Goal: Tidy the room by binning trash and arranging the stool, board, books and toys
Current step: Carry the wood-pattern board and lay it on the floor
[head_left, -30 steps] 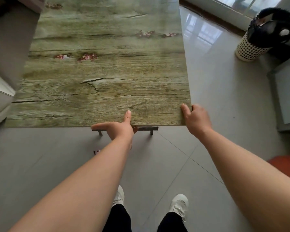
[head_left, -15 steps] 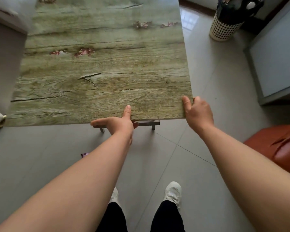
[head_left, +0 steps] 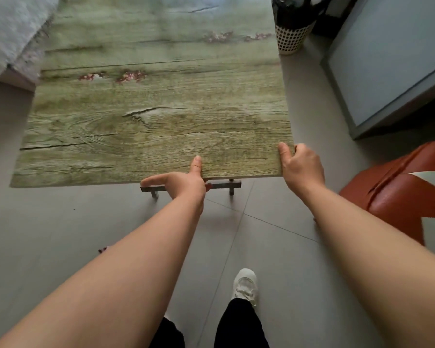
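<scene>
1. The board (head_left: 156,116) appears lifted off the floor, roughly level, stretching away from the person. Its far right edge is just beside the bin (head_left: 290,38).
2. The left hand (head_left: 183,184) pinches the near edge, thumb on top and fingers beneath by the metal bar (head_left: 224,185). The right hand (head_left: 301,167) wraps the near right corner.
3. Both grips sit on the near edge, so the far end's weight could lever the board down and out of the thumbs.
4. A swing to the right could knock the bin over.
5. The board hides the floor ahead, and the red seat (head_left: 399,197) at near right could catch a foot.
</scene>
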`<state>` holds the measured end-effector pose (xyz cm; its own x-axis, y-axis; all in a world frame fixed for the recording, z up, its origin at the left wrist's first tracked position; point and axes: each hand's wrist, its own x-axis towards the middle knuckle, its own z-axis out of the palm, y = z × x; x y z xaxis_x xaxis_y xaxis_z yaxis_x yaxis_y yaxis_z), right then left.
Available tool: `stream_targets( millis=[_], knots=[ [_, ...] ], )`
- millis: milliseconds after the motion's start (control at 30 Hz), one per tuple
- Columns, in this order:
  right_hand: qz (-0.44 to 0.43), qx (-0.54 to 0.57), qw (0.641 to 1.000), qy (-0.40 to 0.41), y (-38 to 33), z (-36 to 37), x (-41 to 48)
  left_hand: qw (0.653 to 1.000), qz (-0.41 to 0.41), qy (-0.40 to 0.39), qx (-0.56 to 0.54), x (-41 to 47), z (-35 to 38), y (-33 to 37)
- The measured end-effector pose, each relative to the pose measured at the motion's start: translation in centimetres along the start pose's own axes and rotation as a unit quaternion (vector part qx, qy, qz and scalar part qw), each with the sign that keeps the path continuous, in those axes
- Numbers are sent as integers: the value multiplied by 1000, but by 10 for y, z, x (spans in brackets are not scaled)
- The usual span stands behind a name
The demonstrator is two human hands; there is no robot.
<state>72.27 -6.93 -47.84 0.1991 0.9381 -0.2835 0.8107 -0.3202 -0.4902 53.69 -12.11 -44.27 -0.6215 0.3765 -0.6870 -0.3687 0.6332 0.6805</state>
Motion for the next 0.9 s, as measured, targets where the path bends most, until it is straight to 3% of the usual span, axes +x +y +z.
stream_targets(
  millis=[900],
  knots=[
    [89, 3, 996, 7, 110, -59, -31, 997, -5, -61, 56, -58, 55, -57]
  ],
)
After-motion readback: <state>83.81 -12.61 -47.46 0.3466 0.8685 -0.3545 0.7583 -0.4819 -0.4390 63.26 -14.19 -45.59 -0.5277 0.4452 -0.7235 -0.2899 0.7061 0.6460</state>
